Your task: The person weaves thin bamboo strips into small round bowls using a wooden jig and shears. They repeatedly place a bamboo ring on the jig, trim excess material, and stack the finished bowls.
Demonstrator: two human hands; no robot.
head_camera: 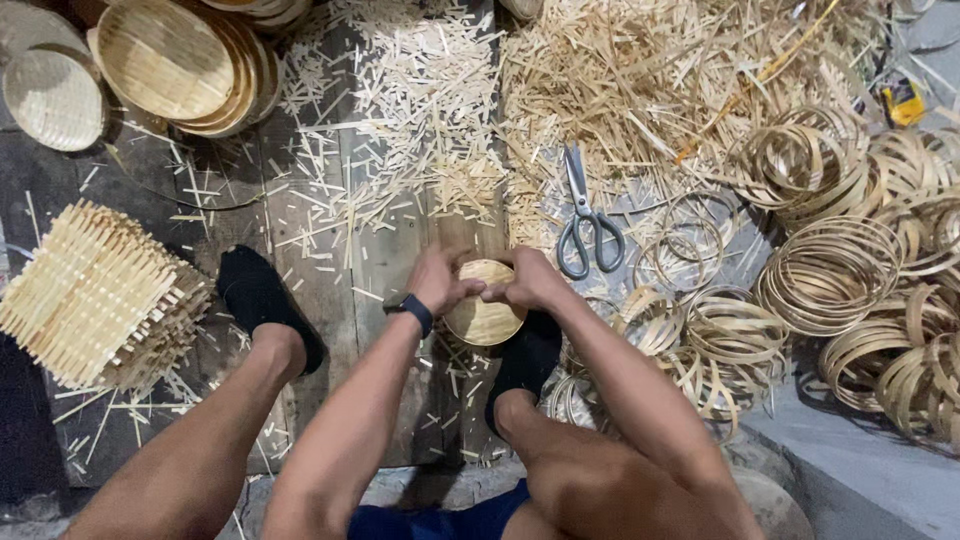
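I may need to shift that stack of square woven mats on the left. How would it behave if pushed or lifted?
The stack of woven mats looks light, being thin bamboo strips. Its layers sit slightly askew, so a push would probably slide the top ones off. Loose strip ends poke out at the edges and may snag or snap.

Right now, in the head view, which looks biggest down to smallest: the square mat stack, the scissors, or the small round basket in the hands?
1. Mat stack, clearly largest.
2. Scissors and basket look about alike; the hands hide part of the basket, so I won't rank them.
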